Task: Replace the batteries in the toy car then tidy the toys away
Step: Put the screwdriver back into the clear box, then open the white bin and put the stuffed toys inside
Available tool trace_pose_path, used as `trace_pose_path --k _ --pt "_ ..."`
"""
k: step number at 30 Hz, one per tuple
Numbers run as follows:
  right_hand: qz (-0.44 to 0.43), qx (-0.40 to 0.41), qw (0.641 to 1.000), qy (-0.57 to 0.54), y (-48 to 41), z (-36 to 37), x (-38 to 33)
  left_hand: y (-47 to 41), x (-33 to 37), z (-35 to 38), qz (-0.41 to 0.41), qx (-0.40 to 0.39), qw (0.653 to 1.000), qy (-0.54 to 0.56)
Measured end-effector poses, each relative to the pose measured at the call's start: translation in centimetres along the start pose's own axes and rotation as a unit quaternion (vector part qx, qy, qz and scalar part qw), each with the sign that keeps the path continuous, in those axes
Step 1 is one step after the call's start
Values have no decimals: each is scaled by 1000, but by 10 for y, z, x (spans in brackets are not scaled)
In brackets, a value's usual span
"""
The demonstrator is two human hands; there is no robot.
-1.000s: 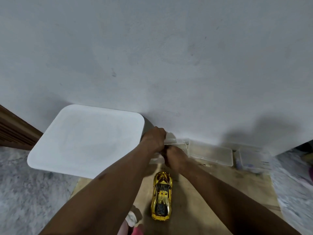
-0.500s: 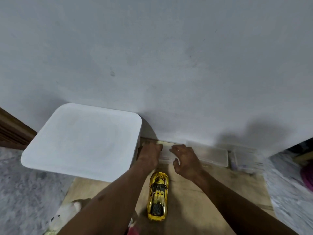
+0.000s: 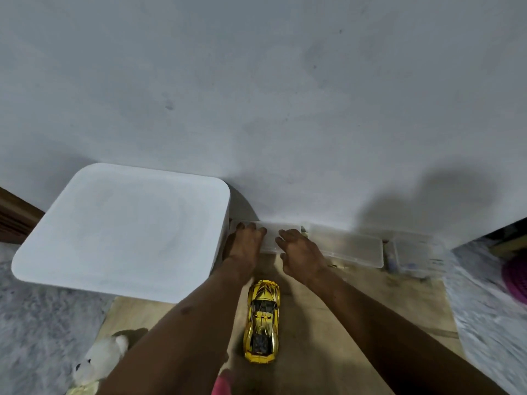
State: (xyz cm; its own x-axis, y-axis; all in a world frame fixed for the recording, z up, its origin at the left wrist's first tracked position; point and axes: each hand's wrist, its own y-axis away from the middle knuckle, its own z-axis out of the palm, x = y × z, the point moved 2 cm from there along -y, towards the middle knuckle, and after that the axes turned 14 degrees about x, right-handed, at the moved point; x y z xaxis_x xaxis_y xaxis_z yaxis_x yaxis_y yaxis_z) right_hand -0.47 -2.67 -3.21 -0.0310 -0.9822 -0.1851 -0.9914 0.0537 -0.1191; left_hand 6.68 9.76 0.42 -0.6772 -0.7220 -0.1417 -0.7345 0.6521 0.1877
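Note:
A shiny gold toy car (image 3: 262,320) stands on its wheels on the wooden board (image 3: 356,315), nose pointing toward the wall. Beyond it, a small clear plastic box (image 3: 271,235) with its lid on lies against the wall. My left hand (image 3: 245,243) rests on the box's left part with fingers fairly straight. My right hand (image 3: 299,249) lies over its right edge, fingers loosely bent. A white plush toy (image 3: 99,357) lies at the lower left.
A big white lidded bin (image 3: 122,229) stands left of my hands. Two more clear boxes, one (image 3: 348,246) and another (image 3: 413,252), line the wall to the right. Grey carpet (image 3: 42,323) flanks the board. A purple object (image 3: 516,277) sits at the right edge.
A second ago both hands were bunched together at the small clear box, held up. Now the box lies flat by the wall and both hands rest spread on it.

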Motion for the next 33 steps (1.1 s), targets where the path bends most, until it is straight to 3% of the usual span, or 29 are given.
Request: trace_pose_path --k 9,16,20,27,33 --pt "9 11 1000 23 -3 15 7 -10 1 9 8 2 998 -59" --pt "32 -14 999 -24 -2 -6 3 3 2 0 -27 7 998 53" --pt "89 30 994 -56 4 -38 8 13 4 -12 -58 54 984 163" --pt "149 71 985 -50 18 -97 10 23 3 -78 -35 116 967 224" --pt "173 77 981 -47 9 -139 -33 52 -45 -140 -57 166 941 289"
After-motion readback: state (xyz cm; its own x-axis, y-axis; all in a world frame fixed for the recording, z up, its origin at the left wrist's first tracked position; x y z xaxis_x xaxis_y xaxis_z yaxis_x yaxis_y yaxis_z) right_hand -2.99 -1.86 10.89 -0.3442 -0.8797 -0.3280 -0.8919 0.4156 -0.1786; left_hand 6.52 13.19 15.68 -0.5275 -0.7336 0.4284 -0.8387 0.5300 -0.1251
